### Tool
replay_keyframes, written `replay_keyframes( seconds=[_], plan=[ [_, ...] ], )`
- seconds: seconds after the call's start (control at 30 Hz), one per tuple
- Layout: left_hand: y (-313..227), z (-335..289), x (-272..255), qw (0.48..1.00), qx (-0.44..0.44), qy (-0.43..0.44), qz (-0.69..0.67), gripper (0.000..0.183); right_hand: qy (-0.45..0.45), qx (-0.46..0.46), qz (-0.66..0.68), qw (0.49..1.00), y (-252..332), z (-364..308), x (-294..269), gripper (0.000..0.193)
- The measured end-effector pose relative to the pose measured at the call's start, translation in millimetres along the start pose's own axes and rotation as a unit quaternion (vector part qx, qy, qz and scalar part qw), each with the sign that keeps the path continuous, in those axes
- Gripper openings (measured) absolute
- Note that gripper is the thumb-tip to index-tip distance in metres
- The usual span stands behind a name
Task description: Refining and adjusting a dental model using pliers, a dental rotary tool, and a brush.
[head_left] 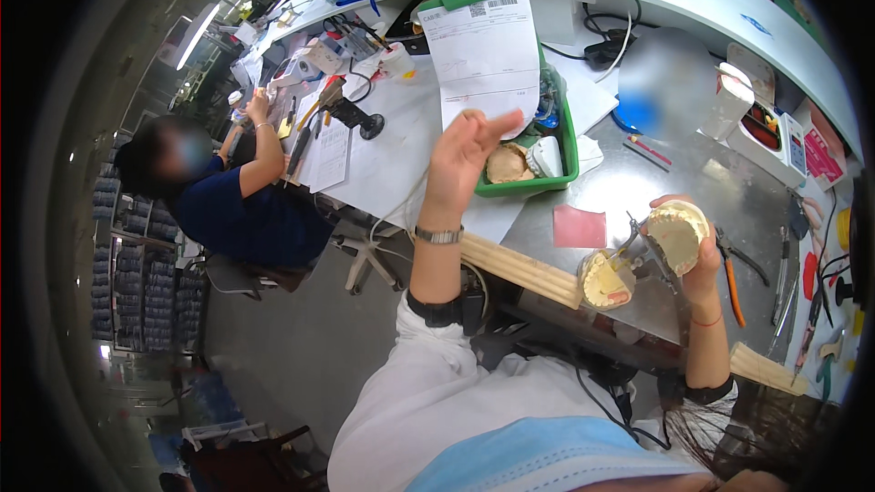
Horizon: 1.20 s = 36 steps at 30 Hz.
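My right hand (700,266) is closed around a yellowish plaster dental model (676,239), tilted so its flat inner face shows. This model is on the raised half of a metal dental articulator (633,235). The lower dental model (605,282) sits on the articulator's other half, near the table edge, with a pink patch on it. My left hand (467,162) is raised with its fingers stretched out, in front of a printed paper sheet (483,50). Beside it, a green tray (572,141) holds a tan plaster piece (507,165) and a white dental model (545,157).
A pink square sheet (580,227) lies on the metal bench top. Right of my right hand are orange-handled pliers (732,282) and several slim tools. A white device (775,141) stands farther back. At the left, a co-worker (246,191) sits at the adjoining bench.
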<state>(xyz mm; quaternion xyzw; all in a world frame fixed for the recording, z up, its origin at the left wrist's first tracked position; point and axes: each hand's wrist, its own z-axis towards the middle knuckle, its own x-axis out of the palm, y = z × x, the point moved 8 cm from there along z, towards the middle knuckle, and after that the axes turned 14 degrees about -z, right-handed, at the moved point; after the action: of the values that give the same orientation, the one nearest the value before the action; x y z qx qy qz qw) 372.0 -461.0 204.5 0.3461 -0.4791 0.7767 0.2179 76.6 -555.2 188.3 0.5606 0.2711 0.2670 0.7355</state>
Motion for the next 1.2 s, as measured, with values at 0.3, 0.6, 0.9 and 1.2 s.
replay_keyframes(
  seconds=[0.3, 0.6, 0.9, 1.2],
  plan=[
    [81, -67, 87, 0.953, -0.137, 0.075, 0.258, 0.022, 0.004, 0.001, 0.001, 1.0, -2, -4, 0, 0.091],
    [123, -111, 111, 0.801, 0.067, 0.226, 0.55, 0.061, -0.002, 0.055, 0.074, 0.996, -17, -7, -2, 0.088],
    [127, -118, 118, 0.747, 0.125, 0.244, 0.606, 0.032, -0.017, -0.014, -0.025, 0.999, 0, 2, 2, 0.092],
    [127, -119, 120, 0.778, 0.099, 0.245, 0.569, 0.032, -0.04, -0.049, -0.037, 0.997, 0, -5, -3, 0.095]
  ],
)
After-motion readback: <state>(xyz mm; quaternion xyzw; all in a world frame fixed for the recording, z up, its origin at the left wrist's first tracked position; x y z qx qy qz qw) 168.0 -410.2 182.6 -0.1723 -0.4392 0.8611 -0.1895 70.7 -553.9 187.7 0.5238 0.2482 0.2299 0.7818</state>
